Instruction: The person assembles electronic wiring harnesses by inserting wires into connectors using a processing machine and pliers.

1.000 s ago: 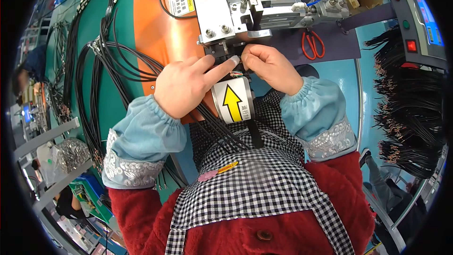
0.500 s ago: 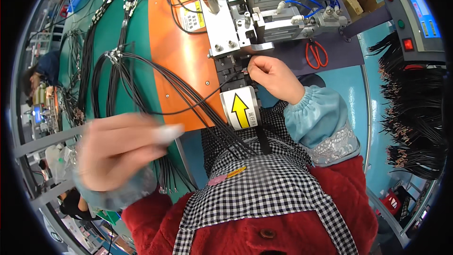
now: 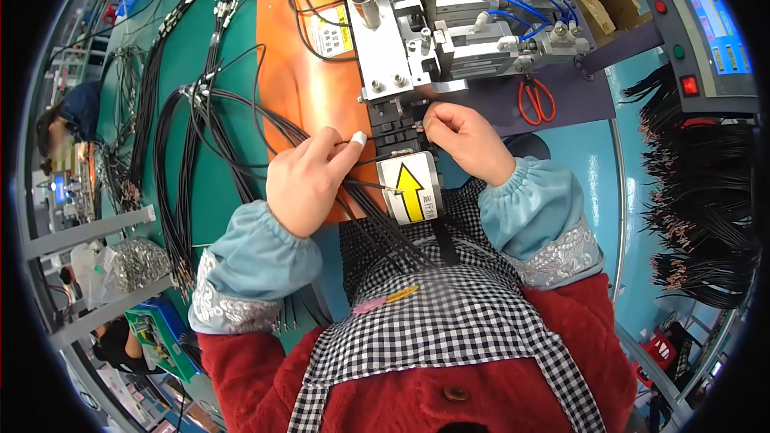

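My left hand [image 3: 309, 180], with a white covering on one fingertip, has come over the edge of the orange plate [image 3: 317, 88]. Its thumb and finger pinch a thin black cable [image 3: 373, 159]. Close beside the black grooved track [image 3: 391, 126], my right hand [image 3: 468, 143] has thumb and forefinger pressed together at a cable's end; the tip is mostly hidden. Below the track is a white guard [image 3: 410, 187] with a yellow arrow, and a stripped cable end lies across it. A bundle of black cables [image 3: 377, 224] hangs under my left hand toward my lap.
A metal machine with cylinders [image 3: 473, 52] and blue air hoses stands ahead. Red-handled scissors [image 3: 536, 101] lie on the dark shelf right of it. More black cables [image 3: 678, 192] hang far right, below a control panel [image 3: 706, 48]. Cable bundles [image 3: 192, 136] cover the green table.
My left hand has moved right and up from the lower left to the orange plate, and now pinches a cable. The right hand stays by the track, nearly unmoved.
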`<state>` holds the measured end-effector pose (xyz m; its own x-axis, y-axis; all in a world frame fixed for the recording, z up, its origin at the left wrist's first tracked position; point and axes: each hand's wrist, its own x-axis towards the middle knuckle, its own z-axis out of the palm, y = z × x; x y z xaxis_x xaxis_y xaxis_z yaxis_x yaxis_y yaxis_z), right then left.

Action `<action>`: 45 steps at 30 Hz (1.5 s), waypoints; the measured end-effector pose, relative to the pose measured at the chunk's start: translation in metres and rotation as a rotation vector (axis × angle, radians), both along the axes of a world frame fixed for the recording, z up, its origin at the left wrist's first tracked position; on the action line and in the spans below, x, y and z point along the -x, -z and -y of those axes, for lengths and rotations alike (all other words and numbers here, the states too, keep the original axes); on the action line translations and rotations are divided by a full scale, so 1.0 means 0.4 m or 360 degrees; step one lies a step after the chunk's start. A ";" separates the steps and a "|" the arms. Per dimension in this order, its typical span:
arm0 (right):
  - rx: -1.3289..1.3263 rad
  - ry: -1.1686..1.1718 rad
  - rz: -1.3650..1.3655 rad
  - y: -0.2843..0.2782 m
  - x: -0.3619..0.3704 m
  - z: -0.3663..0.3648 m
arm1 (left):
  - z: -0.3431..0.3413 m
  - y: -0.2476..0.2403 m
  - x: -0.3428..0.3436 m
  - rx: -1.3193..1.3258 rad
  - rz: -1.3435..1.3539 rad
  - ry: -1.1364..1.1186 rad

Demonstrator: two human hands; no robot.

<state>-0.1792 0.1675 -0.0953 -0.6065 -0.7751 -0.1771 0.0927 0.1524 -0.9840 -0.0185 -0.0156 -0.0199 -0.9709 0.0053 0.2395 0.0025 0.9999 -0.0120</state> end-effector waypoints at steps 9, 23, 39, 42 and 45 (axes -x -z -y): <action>0.0093 -0.0045 0.0030 0.015 0.010 -0.004 | 0.026 0.011 0.004 0.0029 0.0060 0.0217; 0.0102 0.0272 -0.0559 -0.084 -0.058 -0.050 | 0.044 0.007 0.020 0.0021 -0.0040 0.0139; 0.0426 0.0227 -0.0701 -0.138 -0.131 -0.046 | -0.009 -0.032 0.009 -0.0327 -0.0035 0.0031; 0.0238 0.0057 -0.0697 -0.158 -0.112 -0.053 | -0.031 -0.035 0.024 -0.0468 0.0010 0.0082; 0.0187 0.0036 -0.0530 -0.166 -0.095 -0.050 | -0.069 -0.055 0.040 -0.0722 0.0010 0.0083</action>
